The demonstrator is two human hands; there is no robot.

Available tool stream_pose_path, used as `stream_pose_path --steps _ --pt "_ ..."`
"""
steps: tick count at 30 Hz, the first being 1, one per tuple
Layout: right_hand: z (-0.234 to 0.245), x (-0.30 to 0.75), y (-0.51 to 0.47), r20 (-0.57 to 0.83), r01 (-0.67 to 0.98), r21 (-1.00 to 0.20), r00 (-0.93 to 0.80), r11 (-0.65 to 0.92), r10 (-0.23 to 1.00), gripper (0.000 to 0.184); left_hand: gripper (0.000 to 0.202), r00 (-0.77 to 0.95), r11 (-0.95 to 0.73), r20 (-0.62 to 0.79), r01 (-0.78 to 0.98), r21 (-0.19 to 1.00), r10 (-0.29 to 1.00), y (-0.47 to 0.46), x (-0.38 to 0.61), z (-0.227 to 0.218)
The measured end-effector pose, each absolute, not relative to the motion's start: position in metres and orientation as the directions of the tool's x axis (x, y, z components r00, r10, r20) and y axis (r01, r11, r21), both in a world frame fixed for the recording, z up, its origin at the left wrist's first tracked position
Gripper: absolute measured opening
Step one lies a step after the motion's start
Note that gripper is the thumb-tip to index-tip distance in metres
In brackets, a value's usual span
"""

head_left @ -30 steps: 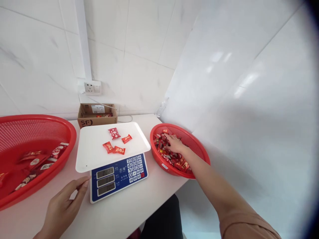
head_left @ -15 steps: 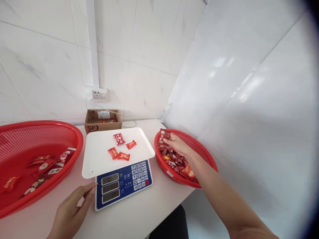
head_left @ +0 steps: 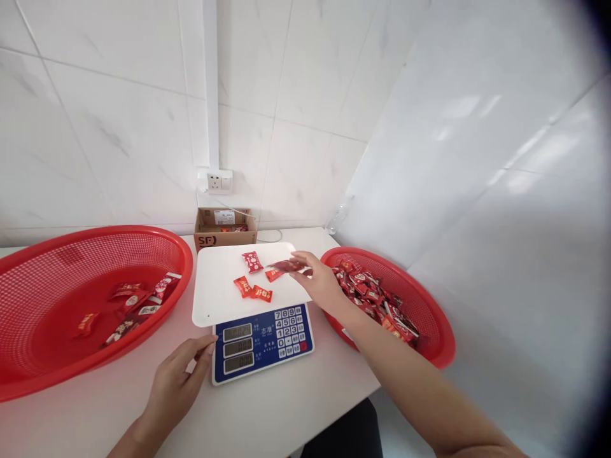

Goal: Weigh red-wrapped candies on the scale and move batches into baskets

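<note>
My right hand (head_left: 321,284) is closed on a dark red candy packet (head_left: 285,266), slightly blurred, above the scale's white tray (head_left: 214,280). On that tray lie a dotted pink-red candy (head_left: 252,261) and several small orange-red candies (head_left: 261,292), one partly covered by the held packet. The blue digital scale (head_left: 265,372) sits below the tray, its keypad and three displays facing me. My left hand (head_left: 179,375) has thumb and forefinger pinched together at the scale's left edge.
To the right, a red basket (head_left: 442,340) holds a heap of wrapped candies. A larger red basket (head_left: 184,280) at the left contains several packets. Behind the tray stand a cardboard box (head_left: 226,239) and a clear plastic bottle (head_left: 337,219), near a wall socket (head_left: 219,182).
My right hand has carried the dark red packet from the right basket leftward to above the tray. My left hand stays at the scale's edge. The whole view has shifted.
</note>
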State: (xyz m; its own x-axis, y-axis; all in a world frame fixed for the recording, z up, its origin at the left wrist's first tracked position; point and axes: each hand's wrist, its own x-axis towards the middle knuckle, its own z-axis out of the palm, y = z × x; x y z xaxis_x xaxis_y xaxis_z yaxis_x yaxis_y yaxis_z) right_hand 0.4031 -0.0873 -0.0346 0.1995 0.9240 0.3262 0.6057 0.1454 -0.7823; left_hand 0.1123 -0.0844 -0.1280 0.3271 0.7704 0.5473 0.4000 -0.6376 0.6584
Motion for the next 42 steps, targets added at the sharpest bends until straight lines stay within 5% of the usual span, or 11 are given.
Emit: stream_pose_path --steps 3,8,16,21,28,36,42 --pt "-0.03 0.399 -0.086 0.278 0.592 -0.796 0.17 0.127 0.946 0.061 0.021 0.311 -0.627 0.544 0.411 0.662 0.779 -0.085 0.111 -0.128" --pt "-0.015 0.43 -0.12 0.177 0.759 -0.651 0.166 -0.011 0.97 0.049 0.024 0.291 -0.596 0.521 0.442 0.67 0.802 -0.084 0.11 -0.126" --pt "-0.023 0.524 -0.211 -0.35 0.892 -0.261 0.27 -0.37 0.897 0.068 0.026 0.338 -0.642 0.548 0.473 0.603 0.765 -0.086 0.111 -0.131" --pt "-0.055 0.543 -0.231 -0.24 0.867 -0.166 0.427 -0.47 0.872 0.051 0.024 0.397 -0.629 0.488 0.51 0.587 0.777 -0.08 0.107 -0.144" --pt "-0.044 0.557 -0.226 0.034 0.799 -0.233 0.576 -0.554 0.817 0.035 0.026 0.319 -0.545 0.446 0.571 0.614 0.836 -0.073 0.102 -0.149" --pt "-0.045 0.532 -0.22 -0.164 0.827 -0.288 0.454 -0.483 0.875 0.031 0.024 0.359 -0.576 0.452 0.55 0.604 0.817 -0.072 0.103 -0.148" --pt "-0.045 0.537 -0.212 -0.07 0.789 -0.359 0.509 -0.498 0.858 0.013 0.027 0.346 -0.57 0.454 0.541 0.618 0.821 -0.074 0.105 -0.145"
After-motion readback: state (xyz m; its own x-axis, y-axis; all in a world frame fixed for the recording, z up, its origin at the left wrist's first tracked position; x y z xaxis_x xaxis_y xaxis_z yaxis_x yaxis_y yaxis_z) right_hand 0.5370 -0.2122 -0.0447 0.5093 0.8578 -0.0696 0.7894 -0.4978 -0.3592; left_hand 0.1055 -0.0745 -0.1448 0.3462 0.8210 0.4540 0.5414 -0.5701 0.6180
